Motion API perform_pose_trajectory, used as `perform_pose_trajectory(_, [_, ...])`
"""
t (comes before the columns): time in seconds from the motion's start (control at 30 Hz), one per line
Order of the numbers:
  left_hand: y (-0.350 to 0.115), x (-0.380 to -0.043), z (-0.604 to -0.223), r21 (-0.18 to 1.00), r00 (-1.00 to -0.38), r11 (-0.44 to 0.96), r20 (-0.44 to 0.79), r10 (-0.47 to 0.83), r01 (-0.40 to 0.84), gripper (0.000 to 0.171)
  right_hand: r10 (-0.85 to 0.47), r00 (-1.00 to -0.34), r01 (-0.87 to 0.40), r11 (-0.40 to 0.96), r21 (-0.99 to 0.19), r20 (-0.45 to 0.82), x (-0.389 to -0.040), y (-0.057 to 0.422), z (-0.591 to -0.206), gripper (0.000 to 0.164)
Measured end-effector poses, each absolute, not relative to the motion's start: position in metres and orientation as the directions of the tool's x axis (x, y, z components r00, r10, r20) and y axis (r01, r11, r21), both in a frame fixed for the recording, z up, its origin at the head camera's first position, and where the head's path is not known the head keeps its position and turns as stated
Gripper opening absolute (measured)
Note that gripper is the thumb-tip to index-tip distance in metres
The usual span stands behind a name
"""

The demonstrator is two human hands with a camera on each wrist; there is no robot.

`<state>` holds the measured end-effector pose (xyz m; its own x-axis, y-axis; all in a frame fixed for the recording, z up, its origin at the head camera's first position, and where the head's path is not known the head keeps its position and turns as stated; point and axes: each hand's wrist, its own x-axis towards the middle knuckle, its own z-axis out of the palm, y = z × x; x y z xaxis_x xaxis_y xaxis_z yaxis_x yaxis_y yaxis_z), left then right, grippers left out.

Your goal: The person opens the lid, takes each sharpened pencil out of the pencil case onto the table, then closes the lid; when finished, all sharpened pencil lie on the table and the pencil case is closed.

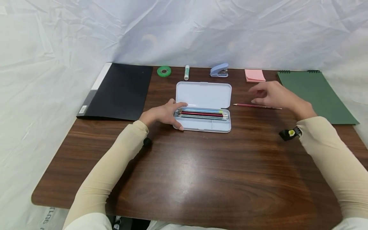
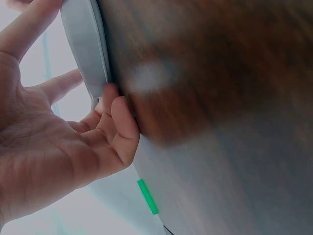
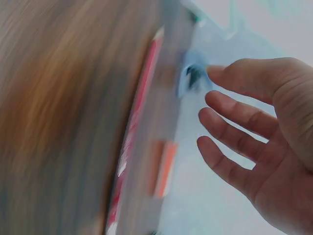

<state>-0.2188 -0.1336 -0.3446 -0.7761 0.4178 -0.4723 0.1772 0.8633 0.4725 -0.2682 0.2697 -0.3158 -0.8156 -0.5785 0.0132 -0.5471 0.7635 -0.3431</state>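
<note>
Right grip near red pencil (left grip on pencil case)

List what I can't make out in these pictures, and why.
Left end of the pencil case: head view, partly covered by the left hand.
Print on the white label of the black folder: head view, too small.
Near-left corner of the green notebook: head view, behind the right sleeve.
Markings on the loose red pencil: right wrist view, blurred.
</note>
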Motion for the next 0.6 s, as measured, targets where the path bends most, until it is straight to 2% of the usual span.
perform_pose_trajectory(0.1, [-0.134,-0.219,-0.345,0.473,-0.778,0.864,-0.473,0.414,0.173,0.099,-0.605,-0.796,-0.571,0.736,-0.363,0.026,-0.263,0.252,-0.309,0.037])
perform_pose_trajectory(0.33, [-0.133,-0.219,-0.347,0.471,-0.778,0.864,-0.47,0.416,0.177,0.1,-0.643,-0.766,-0.558,0.686,-0.468,-0.029,-0.252,0.207,-0.305,0.043])
perform_pose_trajectory(0.6, [-0.134,-0.219,-0.347,0.471,-0.78,0.866,-0.475,0.408,0.166,0.099,-0.756,-0.654,-0.666,0.595,-0.45,-0.032,-0.252,0.162,-0.319,0.039])
